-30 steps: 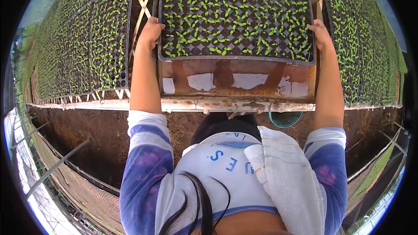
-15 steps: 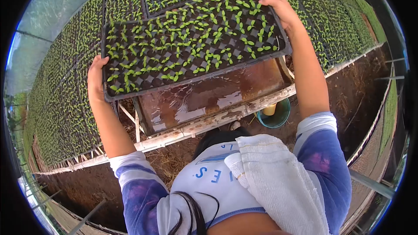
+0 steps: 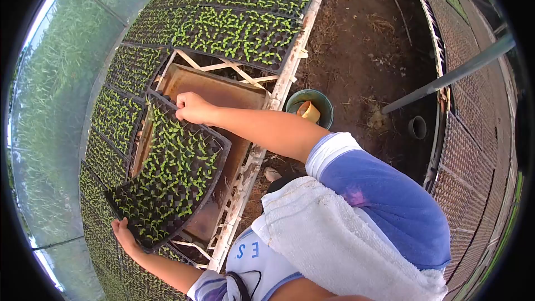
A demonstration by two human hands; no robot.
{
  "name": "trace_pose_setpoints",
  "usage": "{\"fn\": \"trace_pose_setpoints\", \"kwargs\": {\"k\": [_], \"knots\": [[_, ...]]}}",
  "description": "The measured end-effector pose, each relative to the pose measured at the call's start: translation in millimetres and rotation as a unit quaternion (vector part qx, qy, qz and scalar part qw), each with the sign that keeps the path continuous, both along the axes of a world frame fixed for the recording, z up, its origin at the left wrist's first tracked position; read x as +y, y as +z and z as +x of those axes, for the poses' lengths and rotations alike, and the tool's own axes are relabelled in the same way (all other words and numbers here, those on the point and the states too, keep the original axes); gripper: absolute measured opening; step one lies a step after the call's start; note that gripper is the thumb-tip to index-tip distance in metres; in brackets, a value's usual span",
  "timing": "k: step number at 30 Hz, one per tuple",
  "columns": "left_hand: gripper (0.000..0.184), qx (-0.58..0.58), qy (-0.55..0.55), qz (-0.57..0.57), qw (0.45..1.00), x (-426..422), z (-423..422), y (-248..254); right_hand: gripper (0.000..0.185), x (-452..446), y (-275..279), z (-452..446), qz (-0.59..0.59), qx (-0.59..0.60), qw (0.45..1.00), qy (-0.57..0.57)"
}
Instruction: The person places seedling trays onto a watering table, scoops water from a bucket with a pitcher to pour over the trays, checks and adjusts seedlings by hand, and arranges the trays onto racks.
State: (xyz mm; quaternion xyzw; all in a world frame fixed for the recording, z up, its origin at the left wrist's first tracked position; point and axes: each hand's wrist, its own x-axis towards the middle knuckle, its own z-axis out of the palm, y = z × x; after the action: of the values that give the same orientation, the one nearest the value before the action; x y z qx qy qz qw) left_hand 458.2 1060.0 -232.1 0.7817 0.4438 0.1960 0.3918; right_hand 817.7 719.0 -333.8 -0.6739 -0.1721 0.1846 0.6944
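A black seedling tray [image 3: 177, 170] full of small green sprouts is held between both hands, tilted and slightly bent. My left hand [image 3: 123, 234] grips its lower left end, fingers curled at the rim. At the opposite end my right hand [image 3: 191, 108] is closed on the upper edge. Beneath the seedling tray lies a shallow brown basin [image 3: 234, 93] with a wet-looking surface, partly covered by it. How far the seedling tray hangs above the basin I cannot tell.
More seedling trays [image 3: 239, 36] stand on the bench around the basin. A pale wooden rail [image 3: 253, 161] edges the bench on my side. On the ground are a green bucket [image 3: 326, 106] with a yellow container [image 3: 308, 112] in it. A grey pole [image 3: 446, 75] crosses at right.
My view has turned to the left. The seedling tray, broad across the front before, now slants over the basin toward the left, still in both hands.
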Motion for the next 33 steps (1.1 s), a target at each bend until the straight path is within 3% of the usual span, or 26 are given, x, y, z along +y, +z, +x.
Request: {"fn": "trace_pose_setpoints", "kwargs": {"k": [2,5,7,13,21,28,31,33], "knots": [[0.015,0.029,-0.015,0.033,0.999,-21,9,-1,0.025,-67,-4,7,0.055,0.058,0.997,-0.003],[0.012,-0.041,-0.06,-0.008,0.997,-98,43,-8,0.025,-200,1,26,0.075,0.082,0.99,-0.088],[0.013,-0.143,-0.076,-0.072,0.984,-191,82,-16,0.025,-288,-10,43,0.087,0.03,0.986,-0.139],[0.015,-0.185,-0.21,-0.085,0.956,-423,246,-67,0.021,-546,21,52,-0.009,-0.057,0.95,-0.306],[0.021,-0.246,-0.33,-0.105,0.905,-640,435,-86,0.021,-740,15,105,-0.016,-0.069,0.874,-0.482],[0.025,-0.258,-0.356,-0.127,0.889,-784,600,-107,0.02,-883,-6,218,0.05,-0.083,0.843,-0.529],[0.024,-0.219,-0.391,-0.156,0.88,-886,715,-117,0.021,-1009,-11,295,0.024,-0.057,0.829,-0.555],[0.024,-0.191,-0.404,-0.171,0.878,-997,829,-103,0.022,-1113,-11,374,0.014,-0.083,0.811,-0.579]]}}
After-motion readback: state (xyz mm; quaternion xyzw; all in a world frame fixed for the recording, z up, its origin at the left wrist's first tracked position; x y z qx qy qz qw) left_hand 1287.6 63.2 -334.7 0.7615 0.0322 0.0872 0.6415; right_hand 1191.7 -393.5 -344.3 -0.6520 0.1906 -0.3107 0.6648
